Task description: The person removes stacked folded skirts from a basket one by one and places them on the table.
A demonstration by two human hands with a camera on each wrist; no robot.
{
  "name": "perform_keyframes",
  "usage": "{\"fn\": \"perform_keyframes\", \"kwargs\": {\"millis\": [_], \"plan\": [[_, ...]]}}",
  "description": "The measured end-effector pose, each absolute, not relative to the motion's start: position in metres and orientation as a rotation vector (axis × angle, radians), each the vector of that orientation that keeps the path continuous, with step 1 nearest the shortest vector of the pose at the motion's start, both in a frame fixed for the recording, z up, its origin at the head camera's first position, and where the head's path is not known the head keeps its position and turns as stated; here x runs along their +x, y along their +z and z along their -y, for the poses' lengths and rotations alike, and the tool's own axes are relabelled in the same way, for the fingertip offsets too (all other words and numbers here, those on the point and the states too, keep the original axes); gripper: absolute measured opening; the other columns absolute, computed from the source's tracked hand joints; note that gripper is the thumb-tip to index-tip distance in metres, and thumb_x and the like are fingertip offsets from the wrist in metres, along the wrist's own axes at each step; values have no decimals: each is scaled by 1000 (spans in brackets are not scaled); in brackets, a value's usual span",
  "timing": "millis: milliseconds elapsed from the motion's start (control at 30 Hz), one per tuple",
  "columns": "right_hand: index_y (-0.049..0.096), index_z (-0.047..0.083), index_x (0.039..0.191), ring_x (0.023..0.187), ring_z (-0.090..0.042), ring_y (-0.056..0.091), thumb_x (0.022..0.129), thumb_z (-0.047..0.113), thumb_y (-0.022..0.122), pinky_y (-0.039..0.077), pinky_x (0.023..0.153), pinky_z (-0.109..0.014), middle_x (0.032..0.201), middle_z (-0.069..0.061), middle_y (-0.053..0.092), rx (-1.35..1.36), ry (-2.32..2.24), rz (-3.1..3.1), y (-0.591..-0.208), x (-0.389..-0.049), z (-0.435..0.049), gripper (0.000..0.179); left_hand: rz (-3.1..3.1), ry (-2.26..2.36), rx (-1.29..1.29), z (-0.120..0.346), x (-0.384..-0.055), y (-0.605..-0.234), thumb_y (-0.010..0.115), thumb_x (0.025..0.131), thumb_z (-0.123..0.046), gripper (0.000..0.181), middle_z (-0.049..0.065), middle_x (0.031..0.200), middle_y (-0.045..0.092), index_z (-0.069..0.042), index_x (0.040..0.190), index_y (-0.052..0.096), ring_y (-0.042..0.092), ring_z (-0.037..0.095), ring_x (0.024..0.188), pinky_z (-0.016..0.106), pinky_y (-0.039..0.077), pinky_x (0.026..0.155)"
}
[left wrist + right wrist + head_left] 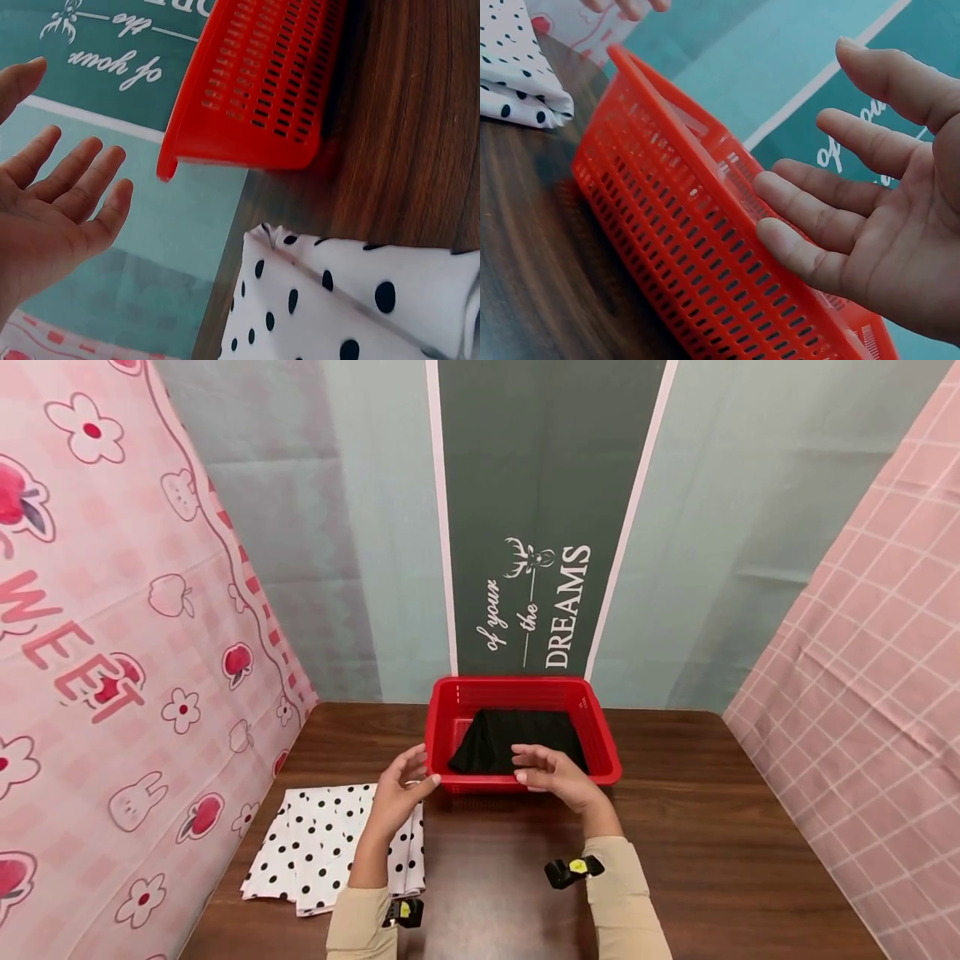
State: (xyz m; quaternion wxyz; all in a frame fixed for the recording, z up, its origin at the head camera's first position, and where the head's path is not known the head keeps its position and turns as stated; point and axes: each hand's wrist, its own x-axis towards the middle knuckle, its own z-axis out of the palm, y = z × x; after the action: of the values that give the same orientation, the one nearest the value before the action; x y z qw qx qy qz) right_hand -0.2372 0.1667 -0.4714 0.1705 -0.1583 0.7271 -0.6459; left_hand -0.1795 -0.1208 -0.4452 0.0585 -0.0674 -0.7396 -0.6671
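A: State the reference landmark and the nearest items.
B: The landmark is the red basket [605,747]. Nearest are two beige sleeves [360,922], on the near side of the basket; each carries a black device [403,912] at the wrist. The dotted white cloth [322,847] lies folded on the wood-grain surface [690,835], to the near left of the basket.
A: State the position and grip of each hand.
B: Left hand [395,797]: just beside the near left corner of the basket, apart from it; grip apart, fingers slightly bent. Right hand [561,778]: at the near rim of the basket, right of centre; grip apart, thumb well away from the fingers in the right wrist view. Rim contact cannot be told.
A: Locate the black cloth [498,743].
B: Inside the basket, spread over most of its floor.
A: State the items beyond.
B: Behind the basket hangs a dark green panel [555,460] with white lettering [567,610]. Pink sheets flank the basket: fruit-printed [135,652] to its left, gridded [862,668] to its right.
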Motion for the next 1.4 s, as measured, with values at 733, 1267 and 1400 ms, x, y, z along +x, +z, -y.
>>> {"fn": "perform_keyframes", "kwargs": {"millis": [733, 1267, 1400], "plan": [[40, 2, 138, 118, -40, 47, 91, 15, 60, 36, 95, -52, 113, -11, 61, 7, -2045, -1844, -477, -286, -201, 53, 2446, -2013, -301, 96, -239, -451, 68, 84, -11, 52, 21, 124, 52, -1, 132, 49, 52, 40, 110, 43, 46, 88], [35, 1, 140, 121, -42, 39, 91, 28, 60, 33, 98, -53, 137, -23, 40, 233, -1734, -2124, -462, -310, -215, 61, 2807, -1750, -325, 75, -284, -456, 70, 83, -23, 57, 17, 127, 51, -5, 132, 49, 45, 30, 117, 43, 42, 91], [39, 1, 136, 117, -41, 40, 90, 28, 61, 35, 96, -53, 135, -23, 38, 265, -1695, -2154, -464, -312, -218, 58, 2883, -1668, -349, 72, -291, -453, 70, 83, -24, 59, 18, 129, 49, -3, 133, 47, 45, 31, 118, 43, 42, 92]]}}
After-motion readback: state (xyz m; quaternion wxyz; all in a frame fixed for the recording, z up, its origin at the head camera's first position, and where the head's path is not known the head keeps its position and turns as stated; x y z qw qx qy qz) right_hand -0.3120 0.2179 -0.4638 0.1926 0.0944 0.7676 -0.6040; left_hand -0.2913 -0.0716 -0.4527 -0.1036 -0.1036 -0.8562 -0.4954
